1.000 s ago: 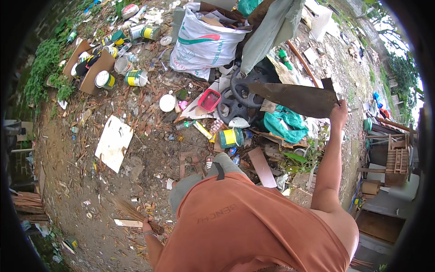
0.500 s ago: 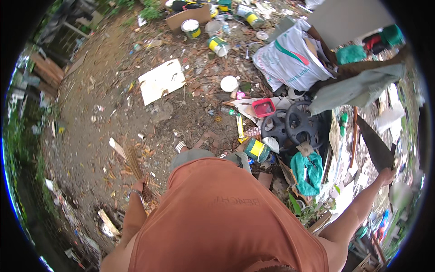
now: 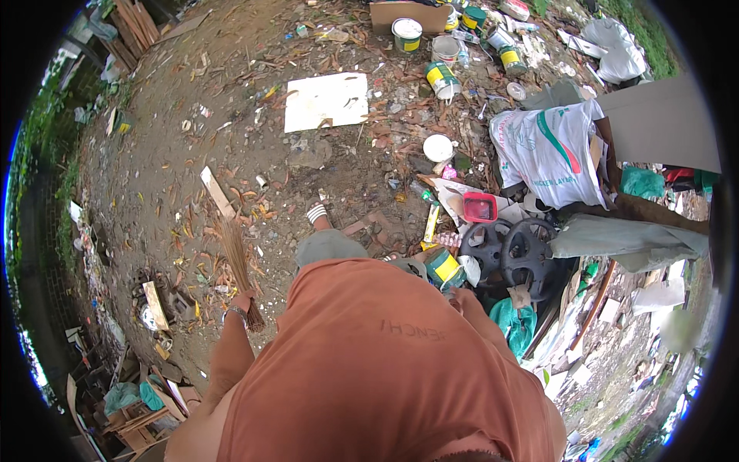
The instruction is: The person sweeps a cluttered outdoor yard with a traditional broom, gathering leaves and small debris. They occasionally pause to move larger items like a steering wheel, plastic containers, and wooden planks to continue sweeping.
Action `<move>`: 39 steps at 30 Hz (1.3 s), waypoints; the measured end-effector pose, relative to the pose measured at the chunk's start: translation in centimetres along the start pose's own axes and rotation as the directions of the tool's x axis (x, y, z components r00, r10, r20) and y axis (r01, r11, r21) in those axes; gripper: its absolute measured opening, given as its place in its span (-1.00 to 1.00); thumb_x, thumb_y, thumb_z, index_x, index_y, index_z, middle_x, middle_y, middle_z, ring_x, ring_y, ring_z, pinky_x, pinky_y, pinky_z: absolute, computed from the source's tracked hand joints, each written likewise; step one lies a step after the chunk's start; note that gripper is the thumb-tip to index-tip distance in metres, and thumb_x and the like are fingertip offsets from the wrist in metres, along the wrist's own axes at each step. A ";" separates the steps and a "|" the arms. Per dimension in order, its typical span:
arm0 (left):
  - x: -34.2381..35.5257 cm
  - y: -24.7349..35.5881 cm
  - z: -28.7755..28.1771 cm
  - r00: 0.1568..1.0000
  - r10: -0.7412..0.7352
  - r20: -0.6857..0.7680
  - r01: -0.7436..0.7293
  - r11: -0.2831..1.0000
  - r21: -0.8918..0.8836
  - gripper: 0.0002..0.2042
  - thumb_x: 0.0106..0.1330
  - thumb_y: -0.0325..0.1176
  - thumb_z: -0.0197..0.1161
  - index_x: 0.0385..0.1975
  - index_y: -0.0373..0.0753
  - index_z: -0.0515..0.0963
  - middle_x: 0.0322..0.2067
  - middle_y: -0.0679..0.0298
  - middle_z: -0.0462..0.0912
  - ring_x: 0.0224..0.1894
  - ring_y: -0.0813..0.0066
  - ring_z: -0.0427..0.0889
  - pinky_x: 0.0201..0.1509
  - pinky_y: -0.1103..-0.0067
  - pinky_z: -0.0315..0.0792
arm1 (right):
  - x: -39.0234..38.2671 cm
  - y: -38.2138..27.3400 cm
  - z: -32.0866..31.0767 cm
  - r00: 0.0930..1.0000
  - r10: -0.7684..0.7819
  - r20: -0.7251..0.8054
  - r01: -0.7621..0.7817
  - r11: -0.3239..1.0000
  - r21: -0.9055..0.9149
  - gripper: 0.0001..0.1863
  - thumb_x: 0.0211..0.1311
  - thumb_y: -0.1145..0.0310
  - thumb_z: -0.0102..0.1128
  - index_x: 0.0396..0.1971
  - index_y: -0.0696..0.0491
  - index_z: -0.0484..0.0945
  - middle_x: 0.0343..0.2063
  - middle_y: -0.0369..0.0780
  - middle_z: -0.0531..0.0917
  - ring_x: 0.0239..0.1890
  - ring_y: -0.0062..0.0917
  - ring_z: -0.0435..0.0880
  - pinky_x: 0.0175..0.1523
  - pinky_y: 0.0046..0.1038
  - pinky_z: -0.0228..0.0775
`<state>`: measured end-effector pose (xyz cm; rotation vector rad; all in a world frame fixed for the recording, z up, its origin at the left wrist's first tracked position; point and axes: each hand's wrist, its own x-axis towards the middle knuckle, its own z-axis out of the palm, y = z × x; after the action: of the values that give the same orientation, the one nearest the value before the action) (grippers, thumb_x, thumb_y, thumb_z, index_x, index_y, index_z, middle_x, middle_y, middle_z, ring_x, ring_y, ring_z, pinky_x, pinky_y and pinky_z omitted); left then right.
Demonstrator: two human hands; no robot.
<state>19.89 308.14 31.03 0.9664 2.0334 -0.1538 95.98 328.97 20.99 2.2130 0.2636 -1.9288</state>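
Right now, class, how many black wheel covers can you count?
2: one wheel cover just below the red tray, another wheel cover immediately right of the first. More may be hidden.

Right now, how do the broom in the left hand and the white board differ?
The broom is brown; the white board is pale with dark marks.
The broom is a slim bundle of strands; the white board is one flat sheet.
The broom is in the left hand; the white board lies untouched.

Single head-worn fisheye view, facing steeply downward, wearer's rust-coloured shirt point(image 3: 369, 369) close below, littered ground point(image 3: 181, 158) farther off, wide field curving toward its margins.
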 end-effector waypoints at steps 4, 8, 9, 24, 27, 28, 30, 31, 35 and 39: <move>0.8 -2.6 2.5 0.907 -0.414 0.074 0.400 0.794 -0.457 -0.77 0.15 -0.16 0.27 -0.54 -0.22 0.60 -0.62 0.31 0.56 -0.58 0.47 0.52 -0.45 0.42 0.40 | -2.0 -1.3 3.4 0.950 0.079 -0.302 -0.073 0.997 0.030 -0.38 0.26 -0.10 0.20 0.16 0.03 0.49 -0.07 -0.11 0.59 -0.21 -0.14 0.66 -0.05 0.16 0.45; 5.5 -4.9 1.9 0.843 -0.515 0.158 0.525 0.722 -0.450 -0.74 0.30 -0.21 0.20 -0.58 -0.20 0.57 -0.66 0.35 0.56 -0.66 0.51 0.49 -0.59 0.51 0.30 | -6.6 -6.0 2.1 0.827 0.119 -0.549 -0.044 0.988 0.148 -0.40 0.17 -0.07 0.28 0.06 0.07 0.55 -0.19 -0.02 0.62 -0.33 -0.15 0.65 -0.17 0.11 0.48; 7.2 -5.8 0.8 0.866 -0.481 0.139 0.488 0.748 -0.450 -0.74 0.30 -0.20 0.20 -0.58 -0.20 0.57 -0.66 0.34 0.56 -0.65 0.51 0.50 -0.57 0.50 0.31 | -8.4 -7.1 1.3 0.806 0.019 -0.592 0.062 0.991 0.117 -0.52 0.13 0.05 0.28 -0.12 0.14 0.60 -0.38 0.00 0.63 -0.48 -0.18 0.62 -0.32 0.04 0.50; 24.9 -0.3 -25.7 0.926 -0.372 0.062 0.374 0.886 -0.275 -0.38 0.25 0.13 0.18 0.05 -0.35 0.59 -0.03 -0.11 0.67 0.06 0.01 0.63 0.14 0.29 0.43 | -13.1 -35.6 14.2 0.909 -0.165 -0.382 0.269 0.933 0.238 -0.55 0.27 0.04 0.21 0.09 -0.07 0.51 -0.05 -0.23 0.56 -0.12 -0.39 0.55 -0.15 -0.21 0.37; 23.8 2.4 -27.2 0.934 -0.357 0.027 0.350 0.892 -0.287 -0.57 0.31 -0.07 0.23 -0.14 -0.40 0.58 -0.26 -0.06 0.68 -0.26 0.10 0.70 -0.22 0.23 0.58 | -7.5 -44.6 18.6 0.962 -0.209 -0.173 0.264 0.872 0.413 -0.68 0.29 0.14 0.22 -0.03 -0.05 0.55 -0.24 -0.31 0.56 -0.19 -0.45 0.53 -0.08 -0.23 0.38; 23.8 3.4 -27.3 0.849 -0.501 0.170 0.497 0.645 -0.581 -0.68 0.33 -0.17 0.25 -0.20 -0.38 0.57 -0.37 0.00 0.67 -0.42 0.18 0.70 -0.41 0.25 0.61 | -5.3 -48.2 20.3 0.972 -0.202 -0.123 0.236 0.870 0.434 -0.70 0.29 0.16 0.22 -0.05 -0.06 0.55 -0.25 -0.31 0.55 -0.17 -0.45 0.52 -0.05 -0.25 0.37; 23.2 5.3 -27.1 0.783 -0.526 0.332 0.543 0.318 -0.777 -0.78 0.34 -0.30 0.27 -0.24 -0.35 0.51 -0.52 0.09 0.59 -0.62 0.29 0.61 -0.67 0.36 0.53 | -0.1 -55.9 24.7 0.966 -0.257 -0.037 0.244 0.849 0.469 -0.76 0.36 0.16 0.17 -0.06 -0.10 0.56 -0.15 -0.32 0.58 -0.16 -0.47 0.50 0.00 -0.25 0.35; 23.0 6.4 -26.7 0.773 -0.564 0.289 0.526 0.316 -0.790 -0.76 0.32 -0.32 0.29 -0.23 -0.37 0.47 -0.59 0.14 0.54 -0.64 0.28 0.58 -0.68 0.34 0.53 | 2.9 -59.9 27.3 0.967 -0.256 0.018 0.215 0.847 0.487 -0.76 0.38 0.17 0.15 -0.04 -0.11 0.55 -0.14 -0.33 0.60 -0.17 -0.49 0.51 0.00 -0.25 0.35; 21.0 10.6 -24.3 0.602 -0.732 0.318 0.669 0.247 -0.701 -0.79 0.30 -0.34 0.31 -0.33 -0.32 0.44 -0.69 0.17 0.49 -0.74 0.32 0.53 -0.71 0.35 0.51 | 15.5 -73.4 37.2 0.962 -0.201 0.184 0.083 0.859 0.505 -0.74 0.43 0.19 0.09 0.03 -0.10 0.50 -0.18 -0.35 0.64 -0.21 -0.51 0.53 -0.02 -0.28 0.38; 18.5 13.9 -20.6 0.440 -0.786 0.433 0.760 0.070 -0.646 -0.81 0.26 -0.37 0.33 -0.33 -0.31 0.46 -0.68 0.21 0.51 -0.74 0.35 0.52 -0.70 0.40 0.48 | 28.5 -81.7 45.6 0.968 -0.162 0.194 0.025 0.826 0.564 -0.65 0.48 0.20 0.04 0.14 0.02 0.40 -0.01 -0.27 0.59 -0.15 -0.43 0.54 0.00 -0.23 0.41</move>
<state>9.86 337.36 33.33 -0.8240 2.0741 0.2117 35.05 396.16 -15.63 2.2793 -0.2770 -2.5580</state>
